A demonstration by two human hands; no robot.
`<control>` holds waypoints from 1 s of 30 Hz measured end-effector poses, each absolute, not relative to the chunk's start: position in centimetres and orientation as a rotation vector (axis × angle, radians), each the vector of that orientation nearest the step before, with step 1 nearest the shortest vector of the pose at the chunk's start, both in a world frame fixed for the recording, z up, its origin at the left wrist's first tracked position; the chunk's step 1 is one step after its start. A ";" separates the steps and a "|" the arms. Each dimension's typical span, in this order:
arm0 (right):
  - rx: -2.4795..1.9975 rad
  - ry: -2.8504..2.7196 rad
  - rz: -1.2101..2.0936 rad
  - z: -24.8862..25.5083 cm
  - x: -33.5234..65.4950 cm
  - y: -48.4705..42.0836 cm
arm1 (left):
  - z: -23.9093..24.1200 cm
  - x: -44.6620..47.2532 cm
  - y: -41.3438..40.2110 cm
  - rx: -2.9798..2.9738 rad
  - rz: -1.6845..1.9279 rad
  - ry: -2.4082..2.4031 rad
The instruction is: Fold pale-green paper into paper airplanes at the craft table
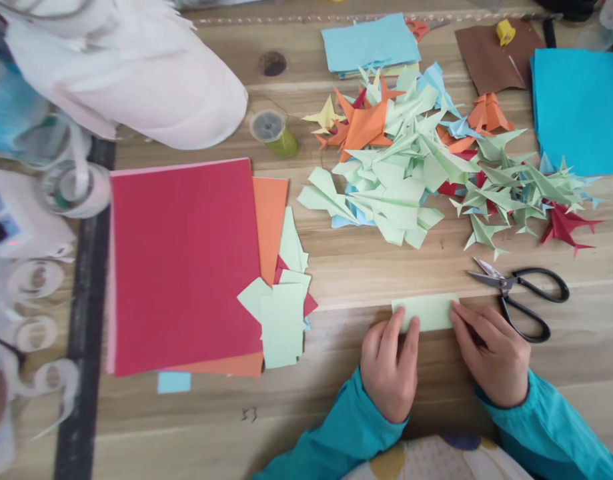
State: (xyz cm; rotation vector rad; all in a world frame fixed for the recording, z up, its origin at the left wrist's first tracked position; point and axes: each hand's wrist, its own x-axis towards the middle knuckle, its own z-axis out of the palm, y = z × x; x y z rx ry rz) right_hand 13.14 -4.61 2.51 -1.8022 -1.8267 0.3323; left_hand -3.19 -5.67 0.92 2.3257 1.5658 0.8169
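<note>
A small pale green paper rectangle (pixel 431 311) lies on the wooden table in front of me. Two fingertips of my left hand (pixel 391 363) press on its left part, and the other fingers are curled; the left thumb is hidden. With finger and thumb close together, my right hand (pixel 493 353) pinches the paper's upper right corner. Black-handled scissors (pixel 506 285) rest just beyond my right hand, blades partly apart. Farther back is a heap of folded paper shapes (pixel 406 180), mostly pale green, with orange, blue, red and yellow ones among them.
Red sheets (pixel 186 267) over orange paper (pixel 270 220) lie left, with pale green pieces (pixel 283 327) on their edge. Behind stand a small green cup (pixel 275 133), light blue papers (pixel 371 45), a brown sheet (pixel 491 57) and blue sheets (pixel 579 110). Tape rolls (pixel 79 187) line the left side.
</note>
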 end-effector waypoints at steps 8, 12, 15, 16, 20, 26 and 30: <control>-1.797 -1.835 0.303 2.4 13.2 -4.6 | 0.8 -3.1 -5.6 2.314 0.823 1.592; -1.783 -1.845 0.283 2.4 13.1 -4.5 | 0.8 -3.1 -5.5 2.294 0.832 1.582; -1.777 -1.846 0.282 2.4 13.1 -4.5 | 0.8 -3.1 -5.5 2.287 0.836 1.583; -1.777 -1.845 0.284 2.4 13.1 -4.5 | 0.8 -3.1 -5.5 2.286 0.838 1.584; -1.772 -1.843 0.287 2.4 13.1 -4.5 | 0.8 -3.1 -5.6 2.294 0.830 1.576; -1.787 -1.854 0.285 2.4 13.0 -4.4 | 0.9 -3.1 -5.5 2.304 0.798 1.563; -1.792 -1.875 0.327 2.5 13.0 -4.5 | 1.0 -3.1 -5.3 2.305 0.779 1.545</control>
